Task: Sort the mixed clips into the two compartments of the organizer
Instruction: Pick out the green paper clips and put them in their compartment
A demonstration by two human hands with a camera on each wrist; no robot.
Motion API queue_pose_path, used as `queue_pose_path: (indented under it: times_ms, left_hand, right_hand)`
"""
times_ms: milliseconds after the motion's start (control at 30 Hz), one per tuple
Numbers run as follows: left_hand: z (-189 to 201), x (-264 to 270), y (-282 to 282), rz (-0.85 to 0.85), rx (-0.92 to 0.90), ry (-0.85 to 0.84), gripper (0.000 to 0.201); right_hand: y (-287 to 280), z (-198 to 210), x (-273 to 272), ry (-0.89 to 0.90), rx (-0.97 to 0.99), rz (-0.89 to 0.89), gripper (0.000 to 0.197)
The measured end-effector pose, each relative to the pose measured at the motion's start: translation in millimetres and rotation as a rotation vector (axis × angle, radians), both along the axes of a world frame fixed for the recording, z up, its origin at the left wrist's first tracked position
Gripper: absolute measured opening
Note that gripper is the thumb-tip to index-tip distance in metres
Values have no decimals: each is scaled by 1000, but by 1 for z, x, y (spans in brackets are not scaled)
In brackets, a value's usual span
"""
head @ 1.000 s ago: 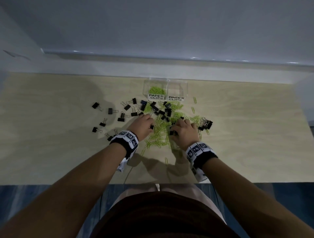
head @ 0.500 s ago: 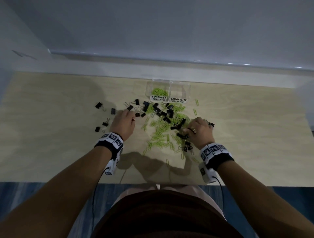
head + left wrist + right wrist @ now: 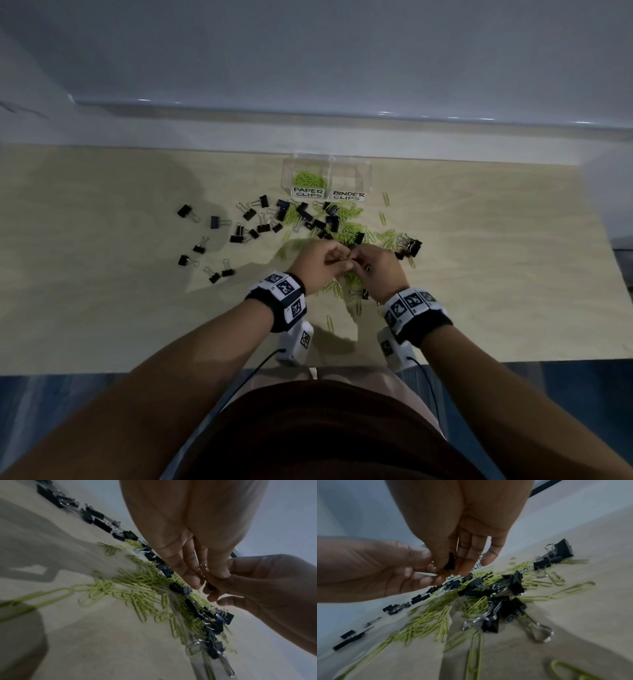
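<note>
Both hands meet just above the near side of the mixed pile of green paper clips [image 3: 346,228] and black binder clips [image 3: 329,221]. My right hand [image 3: 358,266] pinches the black body of one small binder clip [image 3: 450,561]. My left hand [image 3: 337,262] pinches that clip's wire handle [image 3: 203,566]. The clear organizer [image 3: 366,171] stands behind the pile. Its left compartment, labelled PAPER CLIPS [image 3: 307,192], holds green clips. I see nothing in the right one, labelled BINDER CLIPS [image 3: 348,196].
Several loose binder clips [image 3: 214,222] lie scattered left of the pile, and a clump of them [image 3: 409,245] sits to its right. Stray paper clips [image 3: 386,198] lie near the organizer and by my wrists. The table's front edge [image 3: 102,371] runs close to my body.
Half a second ago the hands were apart, the left among the scattered clips and the right at the pile's right side. They have come together over the pile's near side and hold one binder clip.
</note>
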State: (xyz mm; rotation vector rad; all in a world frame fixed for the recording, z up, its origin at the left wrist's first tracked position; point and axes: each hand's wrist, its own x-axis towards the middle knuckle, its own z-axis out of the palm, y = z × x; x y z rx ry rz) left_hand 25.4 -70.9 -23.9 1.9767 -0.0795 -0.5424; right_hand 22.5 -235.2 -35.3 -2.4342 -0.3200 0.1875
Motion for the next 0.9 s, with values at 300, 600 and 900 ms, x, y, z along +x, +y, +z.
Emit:
queue_pose_path:
  times_ms: [300, 600, 900]
  left_hand:
    - [-6, -3, 21, 104, -101, 46, 10]
    - [-27, 8, 80, -5, 461, -234, 25]
    - [-21, -9, 77, -350, 616, -148, 95]
  right_hand:
    - [-8, 5, -3, 79, -59, 74, 9]
    - [-69, -3, 4, 110, -444, -266, 20]
    - [21, 8, -27, 170, -240, 168, 51]
